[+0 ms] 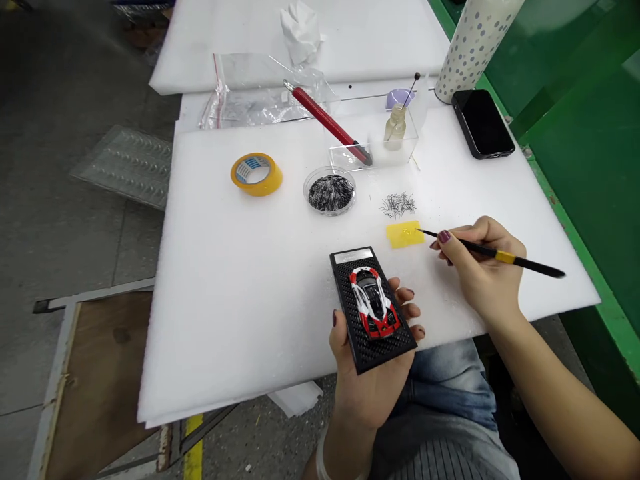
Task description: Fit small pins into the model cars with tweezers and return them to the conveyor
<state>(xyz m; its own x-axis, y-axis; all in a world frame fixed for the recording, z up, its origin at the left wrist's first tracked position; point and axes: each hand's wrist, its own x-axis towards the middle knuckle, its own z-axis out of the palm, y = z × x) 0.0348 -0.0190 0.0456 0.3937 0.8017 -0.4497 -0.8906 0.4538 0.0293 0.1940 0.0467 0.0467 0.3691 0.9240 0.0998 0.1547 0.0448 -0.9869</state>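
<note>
My left hand (373,383) is wrapped round a black display base (345,293) with a woven-pattern top and a silver plate at its far end. On that base sits a small red and white model car (373,303). A thin black paintbrush (477,248) with a yellow band is pinched in my right hand (487,273). Its tip meets a yellow piece of tape (404,235) on the white foam sheet; a small shiny patch shows there. Just beyond the tape lies a loose pile of fine black slivers (399,205).
A round clear dish (330,191) holds many black slivers. Near it are a yellow tape roll (257,175), a red pen-like tool (327,121), a clear box (373,155), a small glass bottle (395,125), a phone (483,124) and a dotted tumbler (475,50).
</note>
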